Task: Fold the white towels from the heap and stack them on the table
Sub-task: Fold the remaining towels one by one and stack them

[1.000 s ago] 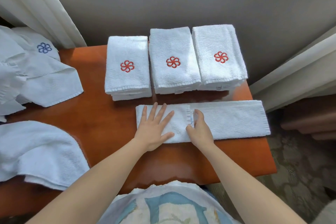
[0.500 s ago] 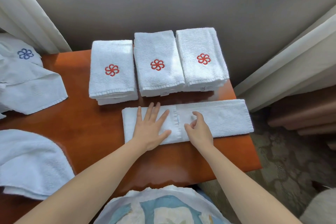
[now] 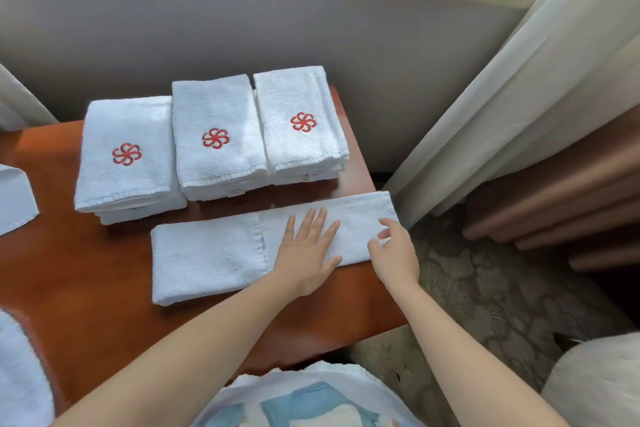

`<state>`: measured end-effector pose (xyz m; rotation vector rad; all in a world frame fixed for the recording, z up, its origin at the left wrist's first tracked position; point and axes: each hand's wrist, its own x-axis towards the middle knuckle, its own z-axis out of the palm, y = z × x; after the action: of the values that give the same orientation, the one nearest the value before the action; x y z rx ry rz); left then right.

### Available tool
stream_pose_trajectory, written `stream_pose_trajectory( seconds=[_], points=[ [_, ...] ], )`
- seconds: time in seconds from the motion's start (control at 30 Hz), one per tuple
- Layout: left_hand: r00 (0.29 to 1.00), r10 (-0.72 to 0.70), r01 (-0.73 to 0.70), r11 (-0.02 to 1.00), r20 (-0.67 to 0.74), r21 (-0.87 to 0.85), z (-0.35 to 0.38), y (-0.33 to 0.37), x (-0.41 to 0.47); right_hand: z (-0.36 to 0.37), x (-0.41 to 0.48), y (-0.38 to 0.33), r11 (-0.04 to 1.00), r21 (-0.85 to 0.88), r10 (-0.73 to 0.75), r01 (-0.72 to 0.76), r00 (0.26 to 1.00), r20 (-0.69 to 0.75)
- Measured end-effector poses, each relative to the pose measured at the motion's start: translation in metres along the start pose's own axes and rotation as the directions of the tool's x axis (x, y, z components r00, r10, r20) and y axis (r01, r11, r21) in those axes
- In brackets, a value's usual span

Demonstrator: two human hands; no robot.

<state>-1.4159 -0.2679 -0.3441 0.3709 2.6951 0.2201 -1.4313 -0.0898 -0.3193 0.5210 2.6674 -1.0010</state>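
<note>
Heap remnant point(image 3: 15, 198): loose white cloth, well to the left of the long towel point(image 3: 207, 253).
Table point(image 3: 69, 270): orange-brown wood under the long towel.
Three stacks: left stack point(image 3: 124, 156), middle stack point(image 3: 216, 139) and right stack point(image 3: 301, 121) stand side by side just behind the long towel, red emblems up.
Long towel: a narrow folded strip, its long axis running left to right and its right end at the table edge.
Left hand point(image 3: 308, 250): flat, fingers straight, pressing the strip just right of its middle.
Right hand point(image 3: 394, 253): fingers loosely bent over the strip's right end, with no cloth seen pinched.
Deciding relation: the right hand is nearer the free right end, so the fold likely runs leftward along the long axis, over the left hand's line.
</note>
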Motion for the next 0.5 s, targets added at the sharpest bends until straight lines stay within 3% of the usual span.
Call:
stream_pose_trajectory(
  seconds=[0.17, 0.5],
  points=[
    [1.0, 0.011, -0.011, 1.0, 0.024, 0.015, -0.001, 0.025, 0.02, -0.021, 0.019, 0.02, 1.0, -0.013, 0.018, -0.019, 0.999, -0.048],
    [0.997, 0.081, -0.081, 0.996, 0.018, 0.047, -0.002, 0.033, 0.046, -0.022, 0.047, 0.029, 0.986, 0.12, 0.099, -0.114, 0.987, 0.125]
  ],
)
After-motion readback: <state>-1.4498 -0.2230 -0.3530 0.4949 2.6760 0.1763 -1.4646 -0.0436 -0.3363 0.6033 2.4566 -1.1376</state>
